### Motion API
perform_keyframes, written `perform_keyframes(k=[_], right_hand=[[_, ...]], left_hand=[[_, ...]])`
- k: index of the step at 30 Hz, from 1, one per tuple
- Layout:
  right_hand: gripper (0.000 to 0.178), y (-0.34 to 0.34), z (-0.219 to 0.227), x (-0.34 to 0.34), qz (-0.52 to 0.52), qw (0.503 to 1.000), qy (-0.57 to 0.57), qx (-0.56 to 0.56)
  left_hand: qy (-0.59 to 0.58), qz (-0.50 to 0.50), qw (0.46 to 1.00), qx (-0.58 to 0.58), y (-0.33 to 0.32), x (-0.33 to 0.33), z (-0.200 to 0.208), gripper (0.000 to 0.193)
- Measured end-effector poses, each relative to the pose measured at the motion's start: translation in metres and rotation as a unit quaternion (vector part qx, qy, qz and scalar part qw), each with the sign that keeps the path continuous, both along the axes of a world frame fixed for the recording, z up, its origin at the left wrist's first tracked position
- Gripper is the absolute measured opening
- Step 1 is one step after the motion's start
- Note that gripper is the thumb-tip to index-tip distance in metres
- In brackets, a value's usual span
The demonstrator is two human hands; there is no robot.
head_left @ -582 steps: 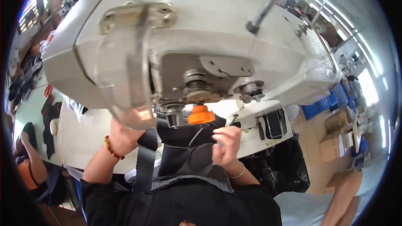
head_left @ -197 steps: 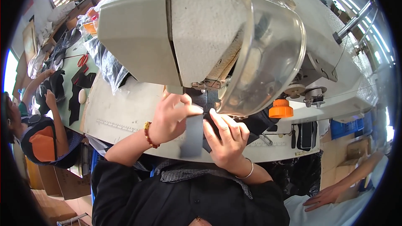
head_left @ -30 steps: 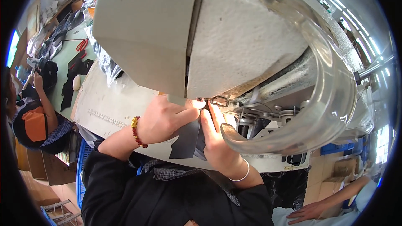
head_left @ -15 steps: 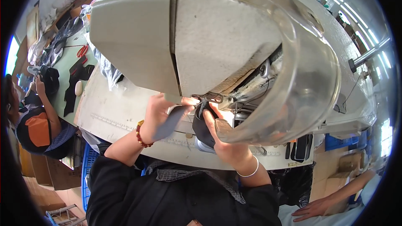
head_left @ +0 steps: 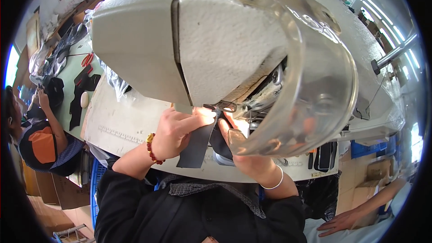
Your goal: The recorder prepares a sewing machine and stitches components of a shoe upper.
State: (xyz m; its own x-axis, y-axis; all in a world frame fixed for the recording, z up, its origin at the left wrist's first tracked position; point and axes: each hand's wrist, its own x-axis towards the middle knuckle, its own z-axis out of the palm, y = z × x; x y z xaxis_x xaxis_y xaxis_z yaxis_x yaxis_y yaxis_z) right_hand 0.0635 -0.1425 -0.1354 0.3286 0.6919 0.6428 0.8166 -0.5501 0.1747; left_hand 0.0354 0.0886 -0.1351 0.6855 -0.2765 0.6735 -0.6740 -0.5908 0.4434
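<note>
My left hand (head_left: 174, 128) is closed, its thumb and fingers pinching the upper end of a dark grey fabric strip (head_left: 196, 149). That strip hangs toward me across the pale work table (head_left: 128, 119). Just to its right, my right hand (head_left: 248, 162) grips a black fabric piece (head_left: 219, 142), fingers pointing up toward the sewing point. Both fabrics meet beneath the large white sewing machine head (head_left: 229, 40), beside a small dark wire-like part (head_left: 225, 105). A curved clear plastic guard (head_left: 321, 81) covers part of my right hand. Where the fabrics join is partly hidden.
Dark-handled tools and a black phone-like object (head_left: 325, 157) lie at the table's right. On the left, a co-worker (head_left: 42, 141) handles dark material at a green table with red-handled scissors (head_left: 87, 59). Another person's hand (head_left: 337, 223) rests at lower right.
The grey strip was blurred and curled up beside my left hand; now it hangs down flat. My left hand has steadied near the sewing point, while my right hand keeps its hold.
</note>
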Motion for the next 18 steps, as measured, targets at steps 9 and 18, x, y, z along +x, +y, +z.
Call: perform_keyframes(k=[9,18], right_hand=[[0.038,0.003,-0.003,0.004,0.016,0.999,0.028,0.036],[0.034,0.002,-0.003,0.002,0.025,0.997,0.061,0.038]], left_hand=[[-0.064,0.024,0.996,0.055,-0.011,-0.002,0.01,0.039],[-0.049,0.011,0.998,-0.023,-0.006,0.006,-0.01,0.043]])
